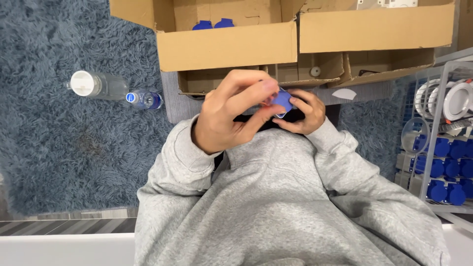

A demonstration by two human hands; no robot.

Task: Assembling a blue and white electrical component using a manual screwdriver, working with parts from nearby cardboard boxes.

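A small blue plastic part (283,99) is held in front of my chest, pinched between both hands. My left hand (227,116) is raised and curled, its thumb and fingertips on the part's left side. My right hand (301,116) grips the part from the right and below, and is partly hidden behind the left hand's fingers. Both arms wear grey sweatshirt sleeves (177,162). Fingers cover most of the part, so its shape is unclear.
Open cardboard boxes (226,47) stand ahead, with blue parts (213,24) inside one. Two bottles (98,84) lie on the shaggy blue carpet (59,148) at the left. A wire rack (436,148) at the right holds several blue parts and white round fittings (456,98).
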